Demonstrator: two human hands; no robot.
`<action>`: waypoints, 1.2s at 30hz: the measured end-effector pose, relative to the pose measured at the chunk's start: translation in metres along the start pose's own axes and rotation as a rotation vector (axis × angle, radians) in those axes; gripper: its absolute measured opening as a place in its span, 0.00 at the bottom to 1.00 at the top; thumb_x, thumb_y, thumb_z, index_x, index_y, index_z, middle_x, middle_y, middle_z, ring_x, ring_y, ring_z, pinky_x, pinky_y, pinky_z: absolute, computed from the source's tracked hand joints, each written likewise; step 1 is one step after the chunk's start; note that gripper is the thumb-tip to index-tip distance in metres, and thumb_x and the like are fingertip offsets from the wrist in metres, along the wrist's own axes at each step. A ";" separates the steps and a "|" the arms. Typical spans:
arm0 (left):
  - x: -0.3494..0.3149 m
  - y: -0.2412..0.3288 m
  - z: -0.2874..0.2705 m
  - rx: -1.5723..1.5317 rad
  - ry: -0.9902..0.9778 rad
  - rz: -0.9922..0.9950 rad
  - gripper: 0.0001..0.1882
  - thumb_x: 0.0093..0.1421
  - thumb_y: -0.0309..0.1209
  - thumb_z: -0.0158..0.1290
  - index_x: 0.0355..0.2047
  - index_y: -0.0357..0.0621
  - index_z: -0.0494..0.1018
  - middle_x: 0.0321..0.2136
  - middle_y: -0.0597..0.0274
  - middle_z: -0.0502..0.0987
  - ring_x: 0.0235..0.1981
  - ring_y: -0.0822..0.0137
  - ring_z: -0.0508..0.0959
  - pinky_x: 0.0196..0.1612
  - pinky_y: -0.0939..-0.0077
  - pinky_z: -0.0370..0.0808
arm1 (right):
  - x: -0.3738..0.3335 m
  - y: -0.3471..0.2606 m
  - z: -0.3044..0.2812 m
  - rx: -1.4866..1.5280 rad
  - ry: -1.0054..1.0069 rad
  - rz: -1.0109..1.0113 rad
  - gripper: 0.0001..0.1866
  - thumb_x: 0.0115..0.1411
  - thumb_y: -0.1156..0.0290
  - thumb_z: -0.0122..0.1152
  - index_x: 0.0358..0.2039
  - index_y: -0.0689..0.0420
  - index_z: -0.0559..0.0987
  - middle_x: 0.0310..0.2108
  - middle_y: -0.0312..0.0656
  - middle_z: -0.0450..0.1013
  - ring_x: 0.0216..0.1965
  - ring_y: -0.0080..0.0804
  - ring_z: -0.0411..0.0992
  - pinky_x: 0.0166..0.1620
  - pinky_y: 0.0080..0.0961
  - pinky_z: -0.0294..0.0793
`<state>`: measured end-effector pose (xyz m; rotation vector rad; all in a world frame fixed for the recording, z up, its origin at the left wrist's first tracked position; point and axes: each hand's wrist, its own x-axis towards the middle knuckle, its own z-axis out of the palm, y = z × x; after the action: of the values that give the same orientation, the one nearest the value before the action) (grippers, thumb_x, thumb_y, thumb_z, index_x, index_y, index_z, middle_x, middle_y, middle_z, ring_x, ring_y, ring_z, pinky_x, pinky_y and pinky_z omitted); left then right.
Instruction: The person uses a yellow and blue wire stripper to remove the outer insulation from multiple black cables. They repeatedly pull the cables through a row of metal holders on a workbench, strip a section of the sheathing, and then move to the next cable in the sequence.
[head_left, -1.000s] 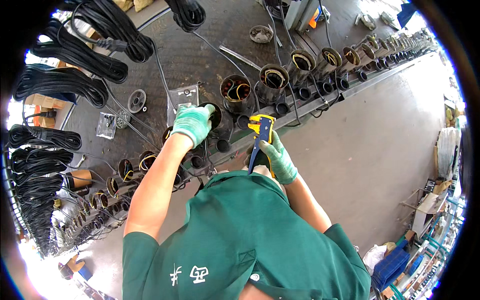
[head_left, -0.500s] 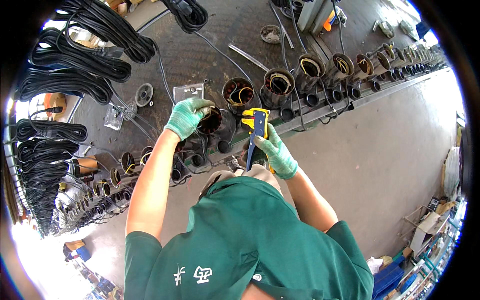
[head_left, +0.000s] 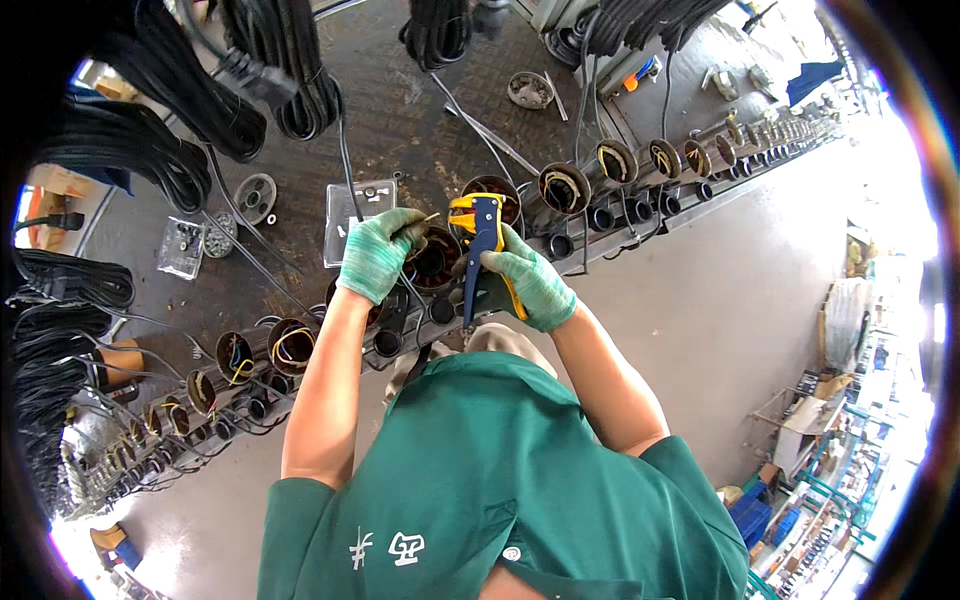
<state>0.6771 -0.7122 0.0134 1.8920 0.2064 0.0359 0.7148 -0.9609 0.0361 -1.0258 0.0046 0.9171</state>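
- Two gloved hands are meeting over one round dark housing [head_left: 437,262] at the near edge of the counter [head_left: 400,140], where a thin wire [head_left: 428,217] is being offered to the yellow-and-blue wire stripper [head_left: 478,232].
- Pinching the wire between thumb and fingertips, the left hand [head_left: 375,252] is closed on it and holding it level, so that its bare end is pointing straight toward the tool's head.
- Wrapping the two handles from below, the right hand [head_left: 527,288] is closed around the stripper and standing it nearly upright, head upward, which is bringing the head just beside the wire's end; whether the tool is already biting the wire I cannot tell.
- Sitting in a long row along the counter's edge, more housings [head_left: 563,187] are lying mouth-up with coloured wires showing inside, likely so each can be reached in turn from the floor side.
- Lying just behind the left hand, a clear plastic box [head_left: 358,203] is sitting within easy reach; a second small box [head_left: 183,247] and a grey round part [head_left: 255,196] are lying further to the left.
- Hanging above and to the left, thick bundles of black cable [head_left: 150,165] are draping over the counter, and single black leads are running down from them toward the housings.
- Filling the lower picture, the person's green shirt [head_left: 500,500] is showing how closely they are leaning in over the work.
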 end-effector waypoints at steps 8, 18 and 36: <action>-0.002 -0.013 -0.004 -0.210 -0.008 -0.015 0.15 0.63 0.23 0.64 0.50 0.33 0.82 0.41 0.52 0.86 0.40 0.71 0.85 0.43 0.74 0.83 | 0.017 -0.016 0.012 -0.128 -0.015 0.137 0.35 0.65 0.69 0.65 0.71 0.49 0.64 0.47 0.38 0.75 0.46 0.31 0.78 0.50 0.36 0.83; -0.004 -0.002 -0.004 -0.055 0.056 -0.065 0.15 0.63 0.21 0.64 0.49 0.30 0.82 0.39 0.53 0.86 0.37 0.70 0.85 0.42 0.74 0.83 | 0.039 -0.040 -0.002 -0.500 -0.170 0.047 0.31 0.66 0.65 0.61 0.68 0.57 0.68 0.47 0.33 0.70 0.48 0.21 0.69 0.53 0.22 0.73; -0.027 0.005 -0.024 0.644 0.198 0.100 0.15 0.65 0.20 0.55 0.52 0.40 0.80 0.46 0.46 0.81 0.46 0.42 0.82 0.49 0.55 0.79 | 0.054 -0.045 -0.042 -0.248 -0.163 -0.038 0.36 0.60 0.71 0.62 0.69 0.57 0.63 0.45 0.43 0.75 0.45 0.35 0.77 0.50 0.35 0.80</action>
<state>0.6484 -0.6957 0.0283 2.5421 0.2806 0.2510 0.7953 -0.9654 0.0237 -1.1730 -0.2698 0.9809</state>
